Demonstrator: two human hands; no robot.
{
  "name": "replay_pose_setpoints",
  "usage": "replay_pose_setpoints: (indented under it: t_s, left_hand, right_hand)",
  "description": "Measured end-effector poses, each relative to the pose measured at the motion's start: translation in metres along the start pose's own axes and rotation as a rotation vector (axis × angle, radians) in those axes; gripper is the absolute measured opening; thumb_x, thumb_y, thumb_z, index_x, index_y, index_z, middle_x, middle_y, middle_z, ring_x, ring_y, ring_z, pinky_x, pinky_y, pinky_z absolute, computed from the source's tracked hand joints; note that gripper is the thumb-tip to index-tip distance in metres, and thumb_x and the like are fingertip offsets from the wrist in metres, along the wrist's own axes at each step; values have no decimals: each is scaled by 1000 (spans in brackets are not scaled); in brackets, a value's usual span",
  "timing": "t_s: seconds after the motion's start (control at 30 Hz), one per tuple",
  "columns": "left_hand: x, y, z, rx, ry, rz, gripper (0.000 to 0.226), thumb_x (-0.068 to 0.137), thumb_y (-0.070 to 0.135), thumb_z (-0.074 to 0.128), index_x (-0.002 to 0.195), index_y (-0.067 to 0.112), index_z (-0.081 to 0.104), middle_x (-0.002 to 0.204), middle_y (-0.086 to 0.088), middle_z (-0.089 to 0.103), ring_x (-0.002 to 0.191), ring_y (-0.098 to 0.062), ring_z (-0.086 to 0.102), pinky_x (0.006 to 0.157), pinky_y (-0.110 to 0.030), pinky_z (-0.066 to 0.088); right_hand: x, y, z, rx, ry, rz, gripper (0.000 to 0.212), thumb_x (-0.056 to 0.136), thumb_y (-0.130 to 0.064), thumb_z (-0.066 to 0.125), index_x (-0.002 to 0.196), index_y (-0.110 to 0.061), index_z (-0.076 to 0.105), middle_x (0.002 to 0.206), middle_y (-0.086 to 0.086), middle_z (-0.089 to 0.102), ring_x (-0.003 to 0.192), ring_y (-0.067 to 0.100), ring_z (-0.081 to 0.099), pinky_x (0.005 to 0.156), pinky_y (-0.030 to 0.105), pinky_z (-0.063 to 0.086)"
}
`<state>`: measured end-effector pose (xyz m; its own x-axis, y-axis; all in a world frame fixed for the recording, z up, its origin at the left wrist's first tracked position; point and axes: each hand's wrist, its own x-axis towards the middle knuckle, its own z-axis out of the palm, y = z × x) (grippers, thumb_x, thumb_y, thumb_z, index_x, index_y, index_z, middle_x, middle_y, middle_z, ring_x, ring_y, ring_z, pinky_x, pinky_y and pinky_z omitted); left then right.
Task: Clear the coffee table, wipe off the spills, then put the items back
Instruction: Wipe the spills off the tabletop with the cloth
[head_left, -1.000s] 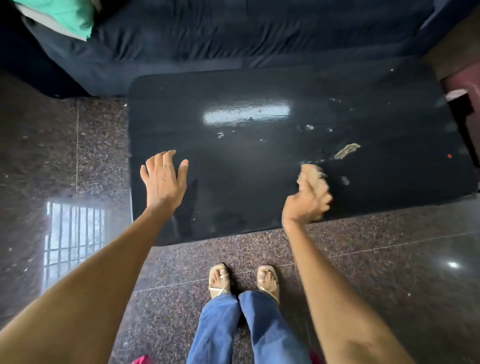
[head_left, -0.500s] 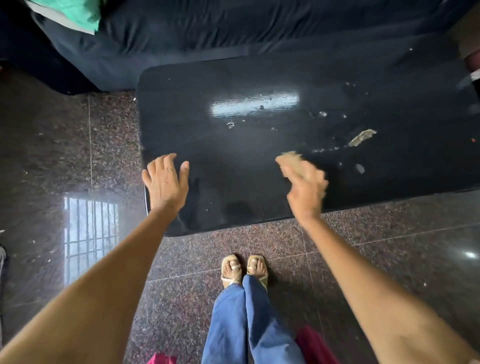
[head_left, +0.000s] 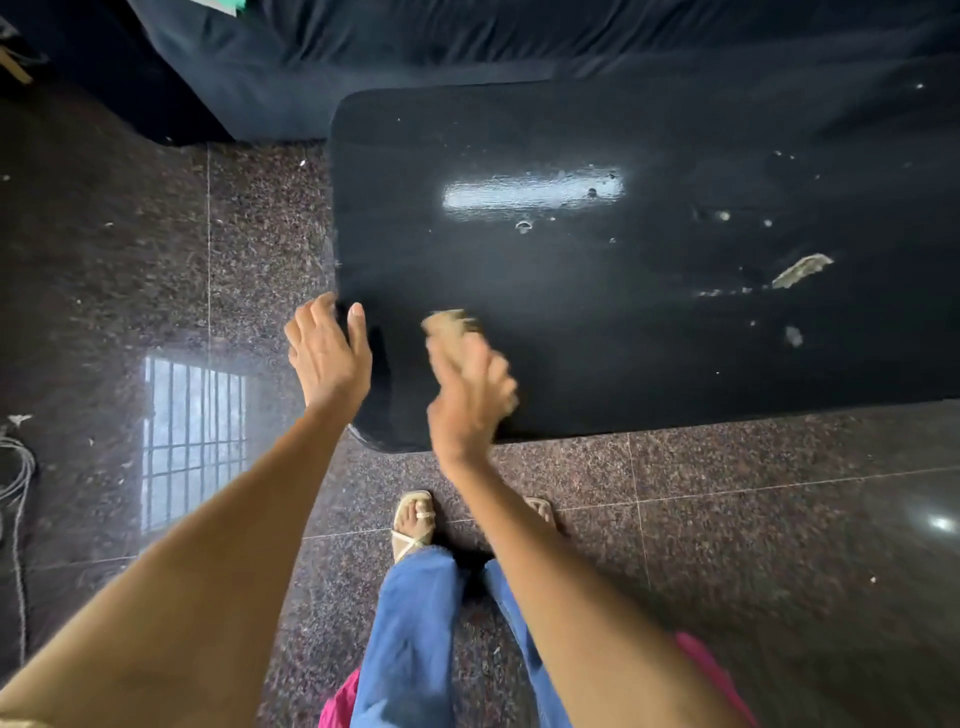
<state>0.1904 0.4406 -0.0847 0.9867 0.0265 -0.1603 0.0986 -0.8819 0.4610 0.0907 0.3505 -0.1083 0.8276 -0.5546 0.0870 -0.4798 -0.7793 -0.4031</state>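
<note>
Right hand, blurred, clutching tan cloth on black table lower centre; left hand fingers spread at table's left edge; spills at right.

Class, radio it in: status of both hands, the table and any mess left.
Left hand open at table corner. Right hand grips tan cloth, on black coffee table. Tan scrap and pale specks at the right, not yet wiped.
</note>
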Motion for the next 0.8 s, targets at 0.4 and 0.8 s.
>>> replay_pose_setpoints:
  t_s: [0.4, 0.8]
  left_hand:
    - [34, -33, -39, -168, -273, 6, 47, 100, 35, 35, 126, -1, 47, 127, -22, 52, 119, -34, 47, 102, -40, 35]
    - [49, -51, -40, -527, -583, -366, 59, 100, 47, 27, 107, 5, 67, 86, -5, 65, 65, -16, 55, 46, -19, 43]
  right_hand:
    - [39, 131, -57, -137, 75, 56, 58, 82, 1, 41, 121, -37, 62, 119, 3, 60, 100, 28, 55, 81, 38, 47]
    - [-46, -103, 39, 57, -126, -161, 61, 65, -7, 66, 118, -35, 60, 120, 3, 56, 96, 23, 49, 72, 38, 44]
